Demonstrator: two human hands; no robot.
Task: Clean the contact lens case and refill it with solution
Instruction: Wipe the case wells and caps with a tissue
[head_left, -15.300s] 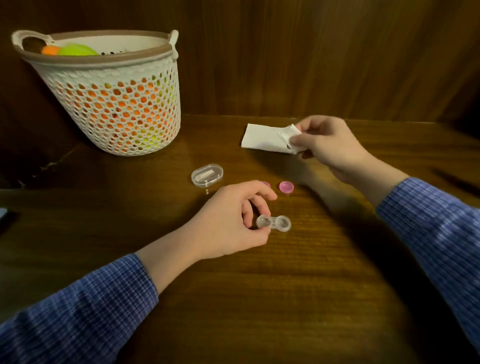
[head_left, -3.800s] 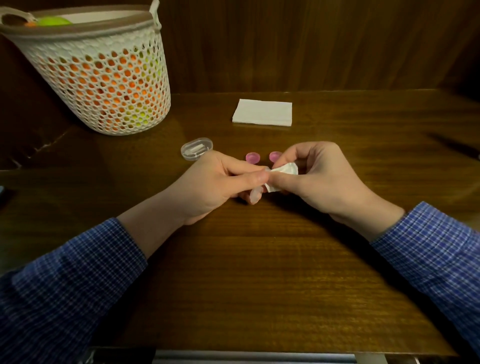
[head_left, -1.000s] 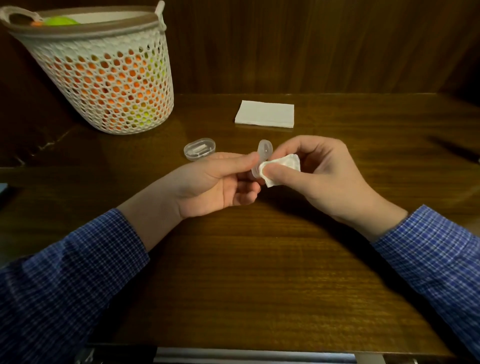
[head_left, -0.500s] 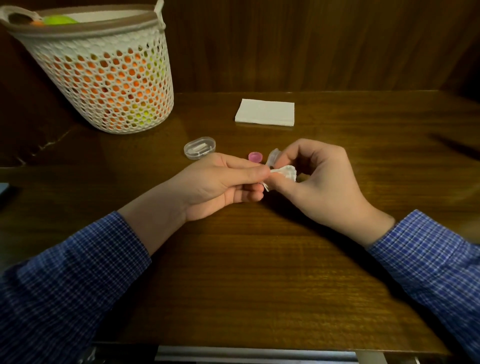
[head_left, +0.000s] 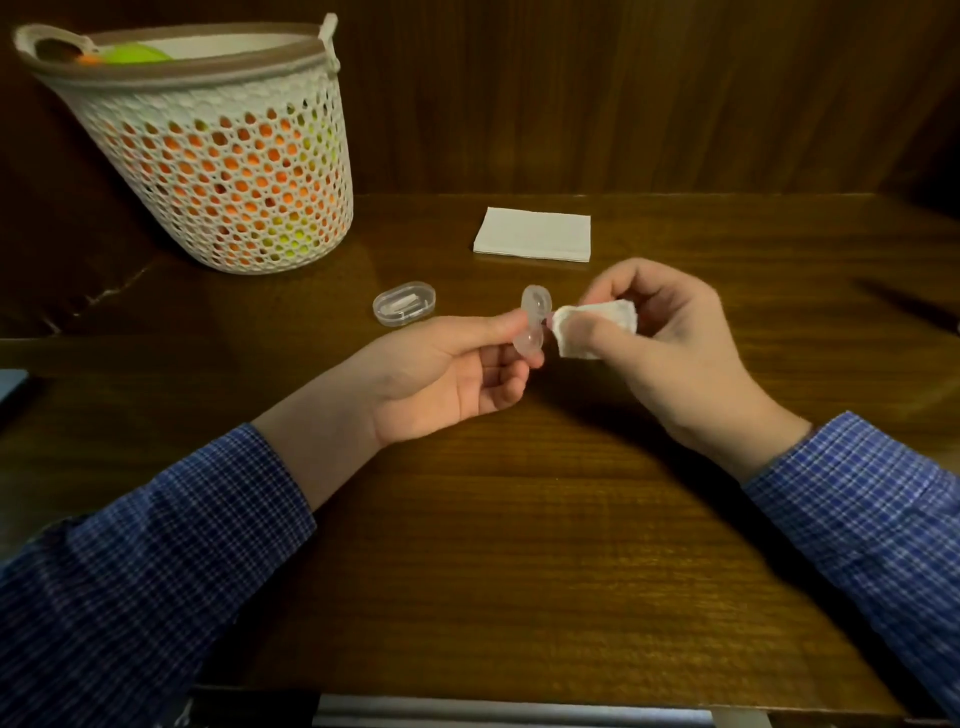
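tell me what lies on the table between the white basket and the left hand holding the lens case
A small clear oval container lies on the table there, apart from the basket and the left hand, in the head view.

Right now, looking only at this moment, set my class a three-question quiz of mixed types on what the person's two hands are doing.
1. True or false: the left hand pinches the clear plastic twin-well lens case above the brown wooden table.
2. The right hand holds: A) crumpled white tissue wad B) bottle C) pink cap
3. Fill in: the folded white napkin lies to the ___ of the white mesh basket.

Key: 1 true; 2 A; 3 right
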